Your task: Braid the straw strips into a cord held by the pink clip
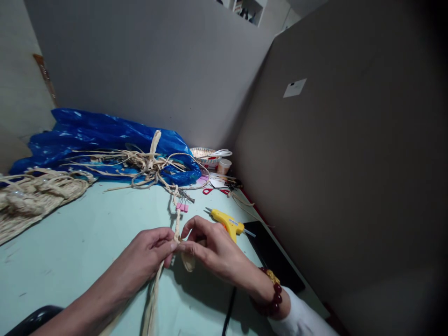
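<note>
A pale braid of dried plant fibre (177, 224) runs from a pink binder clip (182, 207) down to my two hands. My left hand (157, 249) pinches the braid's lower end between thumb and fingers. Right beside it, my right hand (206, 242) has thumb and forefinger closed on a strand at the same spot. A short loop of fibre (188, 262) hangs below the right fingers. Long loose strands (151, 298) trail from under the left hand toward the near edge. The exact crossing of strands is hidden by the fingertips.
A yellow glue gun (228, 222) lies right of the braid, close to a black mat (276, 256). Red-handled scissors (216, 191), a paper cup (223, 166) and a basket (202, 152) sit behind. Fibres lie on a blue plastic bag (115, 128); woven work (38, 196) lies left. Grey partitions (150, 60) enclose the table.
</note>
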Motion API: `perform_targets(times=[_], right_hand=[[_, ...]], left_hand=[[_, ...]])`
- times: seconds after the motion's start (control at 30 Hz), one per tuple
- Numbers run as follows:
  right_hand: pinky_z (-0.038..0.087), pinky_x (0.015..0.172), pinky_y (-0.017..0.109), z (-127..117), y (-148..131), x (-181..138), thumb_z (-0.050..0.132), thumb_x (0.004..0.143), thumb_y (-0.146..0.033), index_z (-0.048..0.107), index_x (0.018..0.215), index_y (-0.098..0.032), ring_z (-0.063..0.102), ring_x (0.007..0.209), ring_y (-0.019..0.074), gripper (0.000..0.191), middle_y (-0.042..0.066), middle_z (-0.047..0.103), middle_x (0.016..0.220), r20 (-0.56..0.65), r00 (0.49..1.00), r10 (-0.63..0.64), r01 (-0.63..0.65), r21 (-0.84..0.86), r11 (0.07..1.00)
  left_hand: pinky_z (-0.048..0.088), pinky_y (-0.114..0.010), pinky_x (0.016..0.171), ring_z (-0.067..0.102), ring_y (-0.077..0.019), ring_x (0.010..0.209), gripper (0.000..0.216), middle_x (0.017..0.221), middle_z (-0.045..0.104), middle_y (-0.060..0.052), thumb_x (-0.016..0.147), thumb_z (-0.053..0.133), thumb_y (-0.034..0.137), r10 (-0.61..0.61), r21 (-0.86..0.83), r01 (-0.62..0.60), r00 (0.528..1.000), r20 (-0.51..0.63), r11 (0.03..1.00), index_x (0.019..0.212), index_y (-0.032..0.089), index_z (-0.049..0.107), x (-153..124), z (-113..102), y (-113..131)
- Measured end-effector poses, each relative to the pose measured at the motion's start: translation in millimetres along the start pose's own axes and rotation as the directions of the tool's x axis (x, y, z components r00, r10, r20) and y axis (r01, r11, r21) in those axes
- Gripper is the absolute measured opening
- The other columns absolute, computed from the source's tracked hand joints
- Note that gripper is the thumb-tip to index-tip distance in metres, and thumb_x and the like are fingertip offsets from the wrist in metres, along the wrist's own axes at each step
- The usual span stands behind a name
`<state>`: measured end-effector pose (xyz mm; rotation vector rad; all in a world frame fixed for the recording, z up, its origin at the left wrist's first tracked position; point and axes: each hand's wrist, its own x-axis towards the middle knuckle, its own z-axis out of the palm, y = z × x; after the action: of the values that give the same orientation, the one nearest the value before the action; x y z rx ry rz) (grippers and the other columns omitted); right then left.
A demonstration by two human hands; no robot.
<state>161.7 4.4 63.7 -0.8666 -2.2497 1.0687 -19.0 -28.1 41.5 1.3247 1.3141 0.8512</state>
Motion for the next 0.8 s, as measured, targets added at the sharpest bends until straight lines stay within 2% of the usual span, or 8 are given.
perform_targets(times=[0.07, 0.17, 0.33, 0.4, 0.53, 0.63, 0.8], right_hand=[[0.039, 0.057, 0.018, -5.6, -0.2, 1.4, 0.061, 0.088, -0.040, 0.058, 0.093, -0.018, 0.057, 0.065, 0.0104, 0.023, -0.001, 0.063, 0.072, 0.031, 0.999, 0.016, -0.017, 0.028, 0.999], [0.039, 0.059, 0.018, -13.9, -3.5, 0.4, 0.063, 0.086, -0.042, 0.060, 0.091, -0.017, 0.057, 0.065, 0.0101, 0.026, -0.001, 0.064, 0.074, 0.067, 0.998, 0.009, -0.008, -0.019, 1.000], [0.035, 0.056, 0.020, -21.1, -6.5, -3.2, 0.062, 0.088, -0.037, 0.063, 0.084, -0.016, 0.052, 0.058, 0.0096, 0.021, -0.001, 0.062, 0.067, 0.041, 0.999, -0.020, 0.032, -0.315, 0.948], [0.034, 0.056, 0.020, -21.4, -5.6, -3.6, 0.062, 0.089, -0.033, 0.065, 0.079, -0.015, 0.050, 0.057, 0.0092, 0.020, -0.001, 0.062, 0.066, 0.011, 0.998, -0.060, 0.059, -0.382, 0.922], [0.037, 0.060, 0.019, -20.7, -8.0, -4.6, 0.060, 0.089, -0.027, 0.067, 0.083, -0.016, 0.053, 0.062, 0.0088, 0.014, -0.001, 0.065, 0.073, 0.019, 0.992, -0.128, 0.128, -0.294, 0.947], [0.039, 0.063, 0.018, -19.2, -12.6, -6.2, 0.060, 0.088, -0.021, 0.068, 0.088, -0.017, 0.056, 0.066, 0.0089, 0.008, -0.001, 0.067, 0.078, 0.061, 0.990, -0.128, 0.138, -0.228, 0.964], [0.041, 0.074, 0.022, -10.2, -7.8, -6.0, 0.061, 0.090, -0.022, 0.070, 0.092, -0.020, 0.060, 0.079, 0.0127, 0.010, 0.000, 0.068, 0.084, 0.111, 0.981, -0.162, 0.188, -0.286, 0.940]], left_hand=[[0.019, -0.021, 0.042, 0.029, -0.0067, 0.042, 0.029, 0.048, 0.040, 0.008, 0.077, 0.056, 0.040, -0.001, -0.033, 0.001, 1.000, 0.001, 0.999, 0.058, 0.019, 0.049, -1.6, 0.2, 1.8], [0.017, -0.021, 0.041, 0.027, -0.0059, 0.040, 0.029, 0.048, 0.042, 0.008, 0.074, 0.059, 0.041, -0.019, -0.072, 0.019, 1.000, 0.001, 0.997, 0.058, 0.019, 0.049, -3.4, 1.3, 3.6], [0.014, -0.021, 0.039, 0.023, -0.0053, 0.037, 0.029, 0.044, 0.038, 0.010, 0.073, 0.060, 0.042, -0.057, -0.112, 0.058, 0.998, 0.012, 0.992, 0.057, 0.019, 0.050, -1.2, 4.9, 2.5], [0.014, -0.021, 0.039, 0.023, -0.0052, 0.037, 0.030, 0.043, 0.037, 0.010, 0.073, 0.059, 0.042, -0.063, -0.109, 0.064, 0.998, 0.017, 0.992, 0.057, 0.019, 0.050, 0.1, 6.4, 1.0], [0.015, -0.021, 0.040, 0.024, -0.0058, 0.038, 0.031, 0.042, 0.034, 0.010, 0.076, 0.059, 0.043, -0.059, -0.053, 0.061, 0.998, 0.031, 0.997, 0.057, 0.019, 0.052, 0.1, 7.7, -1.9], [0.019, -0.020, 0.041, 0.028, -0.0055, 0.040, 0.032, 0.047, 0.042, 0.008, 0.077, 0.058, 0.043, -0.020, -0.018, 0.021, 1.000, 0.023, 1.000, 0.059, 0.017, 0.053, -1.5, 8.1, -3.0], [0.015, -0.020, 0.040, 0.023, -0.0048, 0.040, 0.032, 0.048, 0.037, 0.009, 0.077, 0.056, 0.046, -0.043, -0.114, 0.050, 0.997, 0.065, 0.992, 0.063, 0.019, 0.050, -1.4, 9.8, -6.0]])
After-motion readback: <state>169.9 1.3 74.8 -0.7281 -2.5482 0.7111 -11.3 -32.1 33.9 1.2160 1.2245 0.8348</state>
